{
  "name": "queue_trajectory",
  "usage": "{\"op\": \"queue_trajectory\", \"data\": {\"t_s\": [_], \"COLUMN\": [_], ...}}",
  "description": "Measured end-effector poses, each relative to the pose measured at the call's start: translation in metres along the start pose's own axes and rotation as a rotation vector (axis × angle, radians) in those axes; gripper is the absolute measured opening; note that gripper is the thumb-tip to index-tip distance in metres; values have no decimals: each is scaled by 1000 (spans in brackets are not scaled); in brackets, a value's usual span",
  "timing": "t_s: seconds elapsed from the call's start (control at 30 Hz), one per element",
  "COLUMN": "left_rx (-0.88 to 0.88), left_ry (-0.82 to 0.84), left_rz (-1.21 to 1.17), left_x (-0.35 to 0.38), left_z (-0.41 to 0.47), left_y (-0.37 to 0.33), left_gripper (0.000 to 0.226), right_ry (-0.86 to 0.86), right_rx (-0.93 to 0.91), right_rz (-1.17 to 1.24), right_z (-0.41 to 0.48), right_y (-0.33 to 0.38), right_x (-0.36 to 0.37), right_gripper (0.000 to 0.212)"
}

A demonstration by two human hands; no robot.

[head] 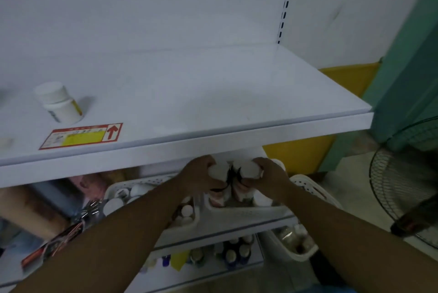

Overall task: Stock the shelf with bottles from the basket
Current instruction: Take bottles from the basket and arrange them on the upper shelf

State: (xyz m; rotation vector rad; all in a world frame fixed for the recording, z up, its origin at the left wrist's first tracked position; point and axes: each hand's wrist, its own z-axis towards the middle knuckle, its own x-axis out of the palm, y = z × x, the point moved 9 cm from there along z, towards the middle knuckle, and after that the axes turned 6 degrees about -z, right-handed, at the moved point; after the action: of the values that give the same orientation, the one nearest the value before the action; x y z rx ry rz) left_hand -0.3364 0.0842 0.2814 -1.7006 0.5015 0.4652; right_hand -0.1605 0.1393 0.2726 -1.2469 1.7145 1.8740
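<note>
A white basket (246, 213) full of white-capped bottles sits just below the front edge of the white shelf (213, 93). My left hand (201, 175) grips a white-capped bottle (219, 171) above the basket. Beside it, my right hand (270, 174) grips another white-capped bottle (247, 170). The two bottles are side by side, almost touching. One white bottle with a yellow label (59, 101) stands alone on the shelf at the left.
A red and yellow price tag (81, 136) lies on the shelf's front left. Lower shelves hold small dark bottles (234, 253) and packets (57, 243). A second white basket (291, 243) hangs low right. A floor fan (405, 188) stands at the right.
</note>
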Motion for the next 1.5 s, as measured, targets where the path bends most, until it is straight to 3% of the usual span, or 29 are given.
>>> {"op": "queue_trajectory", "data": {"t_s": [0.1, 0.17, 0.23, 0.37, 0.53, 0.7, 1.0, 1.13, 1.5], "left_rx": [47, 46, 54, 73, 22, -31, -69, -69, -108], "left_ry": [-63, -125, -229, -418, -577, -693, -771, -889, -1028], "left_rz": [-91, -55, -14, 5, 52, 56, 187, 225, 154], "left_x": [-20, -27, -34, -55, -104, -168, -301, -374, -528], "left_z": [-37, -64, -93, -168, -263, -341, -459, -517, -609], "left_y": [-33, -49, -63, -88, -104, -106, -62, -28, 61], "left_gripper": [26, 26, 32, 43, 48, 52, 54, 54, 41], "right_ry": [110, 166, 192, 252, 348, 392, 355, 339, 337], "right_rx": [-44, -114, -208, -375, -567, -650, -824, -905, -933], "right_rz": [204, 335, 348, 273, 173, 297, 234, 199, 227], "right_z": [-21, -43, -68, -115, -163, -196, -242, -266, -268], "right_y": [21, 38, 57, 105, 193, 276, 455, 545, 714], "right_x": [-24, -36, -47, -54, -42, -30, 37, 77, 170], "right_gripper": [64, 49, 30, 21, 21, 29, 38, 28, 33]}}
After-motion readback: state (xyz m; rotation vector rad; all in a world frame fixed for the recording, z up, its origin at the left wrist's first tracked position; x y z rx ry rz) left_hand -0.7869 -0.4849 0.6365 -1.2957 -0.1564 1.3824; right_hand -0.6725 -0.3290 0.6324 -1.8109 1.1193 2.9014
